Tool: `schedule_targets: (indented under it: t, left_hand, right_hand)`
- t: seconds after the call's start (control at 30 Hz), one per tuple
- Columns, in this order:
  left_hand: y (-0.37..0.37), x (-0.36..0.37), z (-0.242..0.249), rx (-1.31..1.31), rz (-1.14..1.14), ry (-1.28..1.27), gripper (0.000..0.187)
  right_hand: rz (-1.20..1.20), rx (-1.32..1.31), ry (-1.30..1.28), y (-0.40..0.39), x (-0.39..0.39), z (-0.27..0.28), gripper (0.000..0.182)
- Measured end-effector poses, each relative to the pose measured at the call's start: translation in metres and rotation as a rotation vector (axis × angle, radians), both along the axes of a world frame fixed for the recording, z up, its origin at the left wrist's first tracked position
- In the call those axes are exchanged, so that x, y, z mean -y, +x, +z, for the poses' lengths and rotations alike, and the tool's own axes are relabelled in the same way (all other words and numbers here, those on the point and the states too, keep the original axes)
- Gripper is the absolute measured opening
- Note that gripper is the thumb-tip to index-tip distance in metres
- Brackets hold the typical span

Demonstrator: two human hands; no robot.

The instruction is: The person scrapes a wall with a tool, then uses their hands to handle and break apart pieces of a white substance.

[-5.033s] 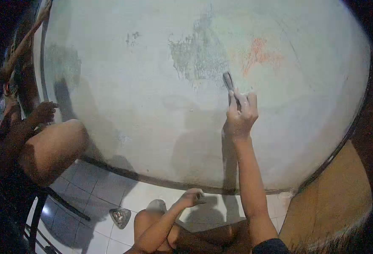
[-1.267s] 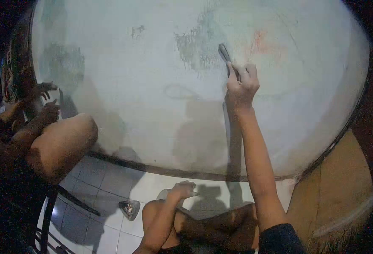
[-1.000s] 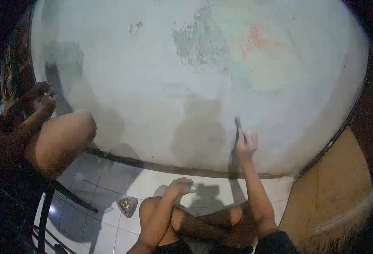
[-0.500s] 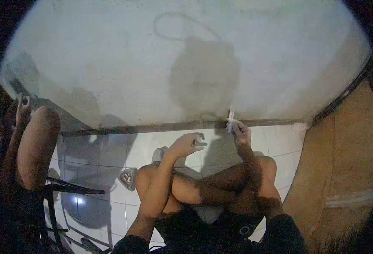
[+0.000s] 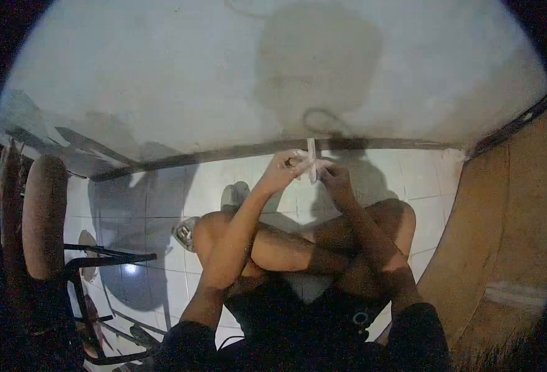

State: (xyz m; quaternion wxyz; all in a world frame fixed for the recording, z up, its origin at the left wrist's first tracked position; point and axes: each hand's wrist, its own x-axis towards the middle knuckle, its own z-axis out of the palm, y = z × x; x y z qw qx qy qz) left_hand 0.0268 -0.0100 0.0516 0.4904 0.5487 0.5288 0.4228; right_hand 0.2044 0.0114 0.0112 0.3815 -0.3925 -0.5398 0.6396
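Note:
Just in front of my crossed legs, a thin pale strip [image 5: 312, 155] stands nearly upright between my hands. My left hand [image 5: 284, 170] has its fingers curled, their tips meeting the strip from the left side. On the other side, my right hand [image 5: 337, 180] pinches the strip near its lower part. What the strip is made of cannot be made out at this size.
A pale wall [image 5: 193, 80] rises ahead. A small container with things in it [image 5: 186, 234] sits beside my left knee, near a grey sandal [image 5: 234, 195]. At left are a black metal frame [image 5: 109, 259] and another person's knee [image 5: 45, 211]. A brown panel [image 5: 490, 235] stands right.
My right hand has brought the strip leftward to the middle. My left hand, apart from it before with thumb and fingers spread, has come up to the strip. The view has shifted.

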Motion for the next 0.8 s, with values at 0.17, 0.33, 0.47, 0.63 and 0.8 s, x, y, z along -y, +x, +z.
schedule_targets:
  t: [0.17, 0.33, 0.47, 0.63, 0.8]
  left_hand:
    - [-0.004, -0.006, -0.008, 0.029, 0.010, 0.069, 0.015]
    - [-0.002, -0.007, -0.006, 0.104, 0.078, 0.029, 0.013]
    - [-0.005, -0.008, -0.019, -0.114, 0.182, 0.194, 0.010]
    - [-0.002, -0.008, -0.015, 0.024, 0.166, 0.118, 0.014]
    - [-0.008, -0.009, -0.013, -0.081, 0.157, 0.074, 0.010]
  right_hand:
    - [0.023, 0.144, 0.190, -0.003, -0.004, 0.014, 0.017]
    - [-0.062, 0.187, 0.629, 0.013, -0.011, -0.004, 0.025]
    - [-0.060, 0.114, 0.142, 0.011, 0.002, 0.012, 0.043]
    - [0.045, 0.298, 0.240, 0.016, -0.010, 0.018, 0.061]
    - [-0.197, 0.182, 0.348, 0.004, -0.004, -0.023, 0.045]
